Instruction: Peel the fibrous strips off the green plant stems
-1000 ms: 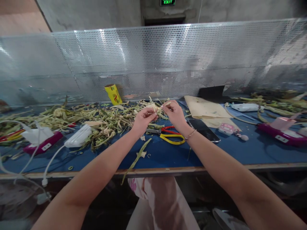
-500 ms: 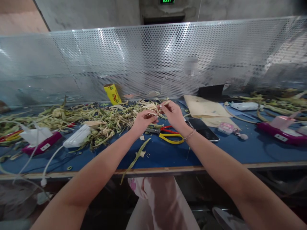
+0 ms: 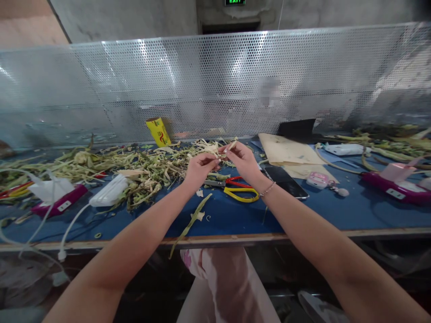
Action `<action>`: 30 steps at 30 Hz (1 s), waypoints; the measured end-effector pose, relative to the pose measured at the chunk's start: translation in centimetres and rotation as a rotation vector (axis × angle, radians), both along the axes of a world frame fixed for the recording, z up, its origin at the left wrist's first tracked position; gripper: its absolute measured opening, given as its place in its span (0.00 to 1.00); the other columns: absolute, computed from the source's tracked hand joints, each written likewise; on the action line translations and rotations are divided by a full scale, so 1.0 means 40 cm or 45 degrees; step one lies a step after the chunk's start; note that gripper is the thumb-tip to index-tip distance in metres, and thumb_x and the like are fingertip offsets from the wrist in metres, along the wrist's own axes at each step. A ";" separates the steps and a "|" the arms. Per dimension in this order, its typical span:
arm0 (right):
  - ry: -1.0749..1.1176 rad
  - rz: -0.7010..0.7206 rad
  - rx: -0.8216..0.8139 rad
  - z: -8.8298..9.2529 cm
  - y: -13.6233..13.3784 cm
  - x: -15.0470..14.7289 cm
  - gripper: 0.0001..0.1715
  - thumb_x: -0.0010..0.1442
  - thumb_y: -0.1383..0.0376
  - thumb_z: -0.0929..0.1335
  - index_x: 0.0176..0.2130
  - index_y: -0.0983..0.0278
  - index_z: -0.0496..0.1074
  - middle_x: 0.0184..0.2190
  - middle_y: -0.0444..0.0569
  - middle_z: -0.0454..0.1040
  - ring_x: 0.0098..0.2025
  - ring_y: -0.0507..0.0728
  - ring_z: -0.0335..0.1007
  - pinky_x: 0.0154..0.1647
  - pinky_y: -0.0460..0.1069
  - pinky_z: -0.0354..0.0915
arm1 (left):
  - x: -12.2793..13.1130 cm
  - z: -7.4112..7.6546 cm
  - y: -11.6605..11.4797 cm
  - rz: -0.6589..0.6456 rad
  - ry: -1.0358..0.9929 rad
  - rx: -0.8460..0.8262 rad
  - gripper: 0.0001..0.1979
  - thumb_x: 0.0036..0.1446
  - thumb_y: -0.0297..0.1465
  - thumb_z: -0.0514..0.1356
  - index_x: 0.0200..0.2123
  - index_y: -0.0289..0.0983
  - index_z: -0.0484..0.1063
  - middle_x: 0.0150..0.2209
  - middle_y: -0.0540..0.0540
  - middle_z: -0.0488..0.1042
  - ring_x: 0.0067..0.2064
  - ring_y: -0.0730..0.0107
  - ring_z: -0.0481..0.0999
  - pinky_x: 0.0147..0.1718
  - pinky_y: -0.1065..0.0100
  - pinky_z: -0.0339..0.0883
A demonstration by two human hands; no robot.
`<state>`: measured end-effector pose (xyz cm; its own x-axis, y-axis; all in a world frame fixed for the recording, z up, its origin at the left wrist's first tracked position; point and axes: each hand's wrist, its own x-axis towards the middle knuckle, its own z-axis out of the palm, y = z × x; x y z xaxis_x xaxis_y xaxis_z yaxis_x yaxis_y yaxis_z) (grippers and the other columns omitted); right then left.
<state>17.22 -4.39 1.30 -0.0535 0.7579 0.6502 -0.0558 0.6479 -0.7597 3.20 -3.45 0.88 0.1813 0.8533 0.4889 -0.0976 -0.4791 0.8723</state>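
Strip (image 3: 233, 144): one, pale, pinched in your right hand (image 3: 243, 159) by the plant pile (image 3: 158, 163), probably tilted up for close work.
Left hand (image 3: 202, 167): fingers narrow, just beside your right; cannot tell whether they hold anything.
Scissors (image 3: 240, 189): one pair near your hands, presumably for easy reach.
Phone (image 3: 286, 181): one, on the counter (image 3: 235, 222).

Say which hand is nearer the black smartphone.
Right. The right hand is just left of the black smartphone and slightly beyond it; the left hand is farther left, past the right hand.
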 end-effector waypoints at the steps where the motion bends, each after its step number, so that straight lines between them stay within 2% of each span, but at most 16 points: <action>1: -0.001 0.012 -0.001 0.001 -0.001 0.001 0.16 0.49 0.52 0.67 0.26 0.61 0.63 0.32 0.47 0.71 0.36 0.53 0.67 0.38 0.51 0.64 | -0.001 -0.002 0.003 0.007 -0.027 -0.003 0.12 0.36 0.35 0.66 0.22 0.34 0.69 0.18 0.52 0.70 0.22 0.76 0.70 0.27 0.69 0.69; 4: -0.044 0.019 0.053 0.002 -0.002 0.007 0.17 0.49 0.51 0.67 0.25 0.61 0.64 0.33 0.47 0.70 0.36 0.54 0.66 0.38 0.52 0.63 | -0.003 -0.007 0.010 -0.005 -0.072 0.000 0.13 0.37 0.37 0.66 0.23 0.34 0.70 0.19 0.52 0.71 0.23 0.76 0.71 0.30 0.68 0.69; 9: -0.232 -0.171 0.245 0.004 -0.003 0.015 0.18 0.52 0.53 0.65 0.21 0.62 0.65 0.30 0.48 0.67 0.36 0.54 0.64 0.39 0.51 0.61 | -0.003 -0.007 0.010 -0.037 -0.073 -0.017 0.13 0.37 0.38 0.66 0.23 0.34 0.71 0.22 0.50 0.72 0.25 0.75 0.72 0.32 0.67 0.69; 14: -0.251 -0.207 0.197 0.000 -0.004 0.012 0.07 0.53 0.59 0.65 0.31 0.60 0.67 0.27 0.45 0.65 0.28 0.51 0.61 0.30 0.48 0.60 | 0.000 -0.002 0.004 -0.025 -0.074 -0.017 0.11 0.36 0.35 0.66 0.23 0.34 0.71 0.21 0.51 0.72 0.25 0.76 0.71 0.32 0.69 0.68; 17: -0.348 -0.185 0.223 0.000 -0.007 0.007 0.08 0.53 0.60 0.65 0.34 0.60 0.68 0.31 0.46 0.66 0.27 0.50 0.59 0.27 0.47 0.59 | 0.001 -0.001 0.002 0.027 0.010 0.056 0.09 0.35 0.32 0.66 0.22 0.34 0.71 0.22 0.51 0.72 0.25 0.76 0.70 0.29 0.71 0.67; 23: -0.450 -0.223 0.305 0.001 -0.010 -0.002 0.04 0.52 0.62 0.66 0.29 0.61 0.68 0.30 0.46 0.66 0.25 0.50 0.56 0.24 0.47 0.57 | 0.001 -0.006 0.008 0.099 0.098 0.118 0.08 0.37 0.30 0.64 0.25 0.34 0.73 0.25 0.49 0.73 0.28 0.74 0.71 0.30 0.70 0.65; 30: -0.495 -0.279 0.389 0.001 -0.008 -0.001 0.05 0.53 0.66 0.65 0.26 0.63 0.69 0.27 0.46 0.68 0.29 0.51 0.62 0.28 0.48 0.61 | -0.005 -0.012 0.014 0.139 0.251 0.283 0.06 0.43 0.31 0.61 0.26 0.34 0.73 0.25 0.49 0.71 0.27 0.75 0.69 0.28 0.72 0.63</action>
